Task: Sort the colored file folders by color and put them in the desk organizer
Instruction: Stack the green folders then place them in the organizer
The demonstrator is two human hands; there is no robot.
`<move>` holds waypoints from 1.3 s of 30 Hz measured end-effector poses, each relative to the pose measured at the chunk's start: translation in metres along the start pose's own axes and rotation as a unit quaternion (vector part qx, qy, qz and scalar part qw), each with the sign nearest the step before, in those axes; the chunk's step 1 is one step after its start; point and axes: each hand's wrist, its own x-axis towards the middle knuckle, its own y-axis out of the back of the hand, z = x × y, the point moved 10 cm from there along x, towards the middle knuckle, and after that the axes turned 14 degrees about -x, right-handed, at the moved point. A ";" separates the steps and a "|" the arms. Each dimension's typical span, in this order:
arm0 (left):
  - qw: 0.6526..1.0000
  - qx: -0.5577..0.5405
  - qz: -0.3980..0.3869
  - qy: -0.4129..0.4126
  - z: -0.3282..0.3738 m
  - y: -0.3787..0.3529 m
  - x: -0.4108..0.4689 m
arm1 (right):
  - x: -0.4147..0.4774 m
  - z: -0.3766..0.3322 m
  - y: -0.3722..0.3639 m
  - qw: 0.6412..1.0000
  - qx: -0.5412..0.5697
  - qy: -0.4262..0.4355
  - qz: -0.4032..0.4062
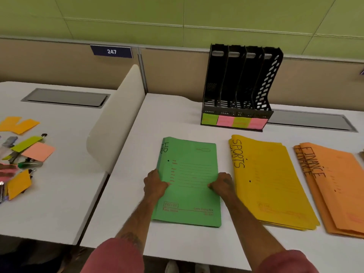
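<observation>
A stack of green folders [189, 170] marked "HR" lies flat on the white desk in front of me. My left hand [154, 183] grips its left edge and my right hand [222, 184] grips its right edge, thumbs on top. To the right lies a yellow stack [269, 184] marked "SPORTS", then an orange stack [334, 186] marked "FINANCE". The black desk organizer [240, 85] stands upright behind the folders, its slots without folders, with green and pink sticky labels along its front base.
A curved white divider panel [118, 119] separates this desk from the left desk, where loose sticky notes, markers and clips [21, 152] lie scattered. Grey cable hatches [311, 120] sit near the back partition. The desk's front edge is close to my body.
</observation>
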 end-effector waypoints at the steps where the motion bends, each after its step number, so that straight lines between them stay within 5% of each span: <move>1: 1.000 0.006 -0.007 -0.007 0.002 -0.004 0.001 | -0.003 0.004 0.003 1.000 -0.005 -0.006 0.012; 10: 0.997 0.016 -0.052 -0.062 0.008 -0.005 0.003 | -0.024 -0.005 0.014 0.998 -0.003 0.032 0.060; 17: 0.960 0.209 -0.072 -0.174 0.031 -0.004 -0.020 | -0.057 -0.038 0.022 0.978 -0.168 0.093 0.081; 23: 0.942 0.264 -0.088 -0.189 0.026 -0.013 -0.025 | -0.063 -0.033 0.005 0.979 -0.159 0.114 0.056; 33: 0.978 0.163 -0.102 -0.086 0.020 -0.037 -0.033 | -0.067 -0.005 -0.024 0.988 -0.103 0.115 -0.031; 39: 0.997 0.013 -0.020 -0.070 0.048 -0.013 -0.027 | -0.069 -0.004 -0.015 0.986 -0.071 0.137 -0.060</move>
